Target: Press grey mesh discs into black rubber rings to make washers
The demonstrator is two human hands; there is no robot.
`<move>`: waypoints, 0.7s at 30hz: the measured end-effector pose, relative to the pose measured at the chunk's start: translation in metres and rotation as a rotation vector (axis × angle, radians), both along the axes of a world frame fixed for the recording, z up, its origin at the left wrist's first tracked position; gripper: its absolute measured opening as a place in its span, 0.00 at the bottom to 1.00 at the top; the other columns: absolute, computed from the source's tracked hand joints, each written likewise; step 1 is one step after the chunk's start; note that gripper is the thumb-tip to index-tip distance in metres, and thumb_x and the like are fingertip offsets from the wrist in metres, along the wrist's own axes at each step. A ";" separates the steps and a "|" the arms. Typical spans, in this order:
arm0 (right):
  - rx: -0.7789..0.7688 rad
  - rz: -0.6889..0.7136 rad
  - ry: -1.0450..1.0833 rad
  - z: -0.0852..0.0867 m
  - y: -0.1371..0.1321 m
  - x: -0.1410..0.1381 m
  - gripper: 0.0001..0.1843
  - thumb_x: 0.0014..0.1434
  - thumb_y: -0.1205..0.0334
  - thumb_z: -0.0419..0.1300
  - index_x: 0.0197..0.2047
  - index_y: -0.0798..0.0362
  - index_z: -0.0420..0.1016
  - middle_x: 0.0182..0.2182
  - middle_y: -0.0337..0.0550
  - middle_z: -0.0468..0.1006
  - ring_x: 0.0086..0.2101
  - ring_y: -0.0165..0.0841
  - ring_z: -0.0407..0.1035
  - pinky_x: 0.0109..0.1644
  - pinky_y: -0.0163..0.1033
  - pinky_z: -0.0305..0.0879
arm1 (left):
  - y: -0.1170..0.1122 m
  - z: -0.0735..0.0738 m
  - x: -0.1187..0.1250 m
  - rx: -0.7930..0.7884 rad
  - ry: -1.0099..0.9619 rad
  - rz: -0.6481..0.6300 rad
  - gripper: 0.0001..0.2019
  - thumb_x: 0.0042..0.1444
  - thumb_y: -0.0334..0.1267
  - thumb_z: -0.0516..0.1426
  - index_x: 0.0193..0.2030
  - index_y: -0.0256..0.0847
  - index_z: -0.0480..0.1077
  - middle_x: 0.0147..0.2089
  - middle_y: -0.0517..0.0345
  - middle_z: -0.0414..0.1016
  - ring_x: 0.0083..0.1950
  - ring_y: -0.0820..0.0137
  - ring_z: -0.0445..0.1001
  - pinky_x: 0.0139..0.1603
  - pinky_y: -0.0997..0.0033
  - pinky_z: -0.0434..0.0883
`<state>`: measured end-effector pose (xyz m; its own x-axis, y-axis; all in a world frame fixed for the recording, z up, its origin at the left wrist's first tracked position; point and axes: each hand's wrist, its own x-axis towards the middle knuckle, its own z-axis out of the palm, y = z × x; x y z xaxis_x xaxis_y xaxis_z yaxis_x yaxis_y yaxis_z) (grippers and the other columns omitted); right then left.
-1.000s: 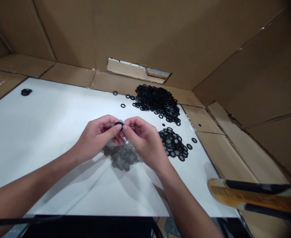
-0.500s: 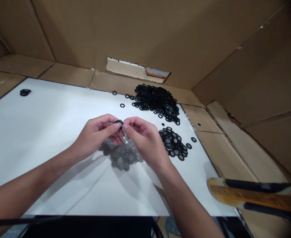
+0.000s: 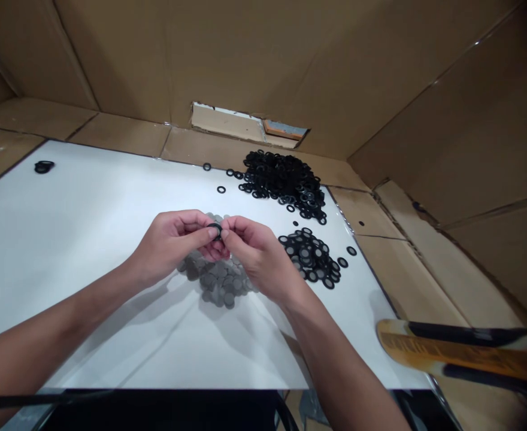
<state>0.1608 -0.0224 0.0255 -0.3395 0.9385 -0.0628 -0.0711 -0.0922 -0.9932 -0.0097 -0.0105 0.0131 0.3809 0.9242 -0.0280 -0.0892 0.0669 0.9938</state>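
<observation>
even overhead light, soft shadows, edges warped and dim.

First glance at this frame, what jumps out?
Left hand and right hand pinch one black ring between them at mid-sheet, above a heap of grey discs. At the far edge of the white sheet lies a big pile of black rings; a smaller ring pile, some with grey centres, sits right of the hands.

An orange object [image 3: 461, 354], perhaps a tool, lies by cardboard walls [image 3: 290, 60].
</observation>
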 end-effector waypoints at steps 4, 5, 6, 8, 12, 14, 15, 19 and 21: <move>0.020 -0.049 -0.012 -0.006 -0.001 -0.002 0.09 0.62 0.59 0.58 0.32 0.52 0.66 0.26 0.35 0.71 0.29 0.28 0.68 0.35 0.36 0.63 | -0.001 0.000 0.001 -0.002 0.001 0.023 0.08 0.57 0.41 0.64 0.34 0.37 0.77 0.29 0.58 0.79 0.31 0.69 0.79 0.38 0.69 0.78; 0.026 -0.061 -0.025 -0.007 -0.001 -0.002 0.08 0.62 0.59 0.58 0.32 0.52 0.66 0.26 0.35 0.71 0.29 0.28 0.68 0.35 0.35 0.63 | -0.001 0.001 0.001 -0.005 -0.003 0.031 0.09 0.56 0.41 0.65 0.34 0.37 0.77 0.29 0.58 0.79 0.31 0.69 0.79 0.38 0.69 0.78; 0.034 -0.069 -0.038 -0.008 -0.002 -0.002 0.08 0.63 0.59 0.58 0.33 0.52 0.66 0.26 0.35 0.72 0.29 0.28 0.69 0.35 0.35 0.64 | -0.001 0.001 0.002 -0.007 -0.006 0.037 0.09 0.56 0.42 0.65 0.34 0.37 0.76 0.30 0.58 0.79 0.31 0.69 0.79 0.38 0.69 0.78; 0.053 -0.076 -0.063 -0.008 -0.002 -0.001 0.07 0.63 0.59 0.58 0.34 0.52 0.67 0.27 0.35 0.72 0.29 0.28 0.70 0.34 0.35 0.63 | -0.002 0.001 0.002 -0.005 -0.012 0.048 0.09 0.56 0.42 0.65 0.34 0.37 0.76 0.30 0.58 0.79 0.31 0.69 0.79 0.37 0.70 0.78; 0.100 -0.089 -0.095 -0.004 -0.004 -0.001 0.08 0.63 0.58 0.59 0.35 0.53 0.69 0.27 0.35 0.72 0.30 0.28 0.70 0.35 0.34 0.64 | -0.003 0.003 0.003 0.024 0.013 0.088 0.09 0.57 0.41 0.65 0.35 0.37 0.76 0.30 0.58 0.80 0.31 0.70 0.79 0.38 0.71 0.78; 0.122 -0.108 -0.106 0.000 -0.005 -0.001 0.08 0.63 0.58 0.60 0.35 0.53 0.70 0.27 0.35 0.71 0.30 0.28 0.70 0.35 0.34 0.65 | -0.004 0.004 0.003 0.043 0.030 0.115 0.08 0.57 0.41 0.65 0.35 0.38 0.76 0.30 0.58 0.80 0.32 0.70 0.79 0.38 0.71 0.78; 0.130 -0.121 -0.115 0.001 -0.005 -0.001 0.08 0.62 0.58 0.60 0.35 0.53 0.70 0.27 0.35 0.71 0.30 0.28 0.69 0.35 0.33 0.65 | -0.005 0.004 0.003 0.049 0.038 0.124 0.08 0.57 0.41 0.65 0.35 0.38 0.76 0.31 0.58 0.80 0.32 0.70 0.79 0.38 0.72 0.78; 0.152 -0.161 -0.152 0.004 -0.004 -0.001 0.07 0.61 0.60 0.62 0.34 0.54 0.72 0.26 0.35 0.71 0.29 0.27 0.69 0.35 0.33 0.66 | -0.004 0.005 0.003 0.052 0.048 0.142 0.09 0.56 0.42 0.66 0.36 0.38 0.76 0.32 0.58 0.80 0.33 0.69 0.79 0.39 0.71 0.77; 0.159 -0.163 -0.154 0.004 -0.003 -0.001 0.07 0.61 0.60 0.62 0.33 0.54 0.72 0.26 0.35 0.72 0.29 0.28 0.69 0.35 0.33 0.66 | -0.003 0.005 0.003 0.057 0.043 0.148 0.10 0.55 0.42 0.66 0.38 0.39 0.75 0.32 0.58 0.80 0.33 0.69 0.78 0.39 0.71 0.76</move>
<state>0.1597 -0.0252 0.0297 -0.1807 0.9823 0.0502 0.0805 0.0657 -0.9946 -0.0068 -0.0139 0.0183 0.2395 0.9708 0.0125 -0.0513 -0.0001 0.9987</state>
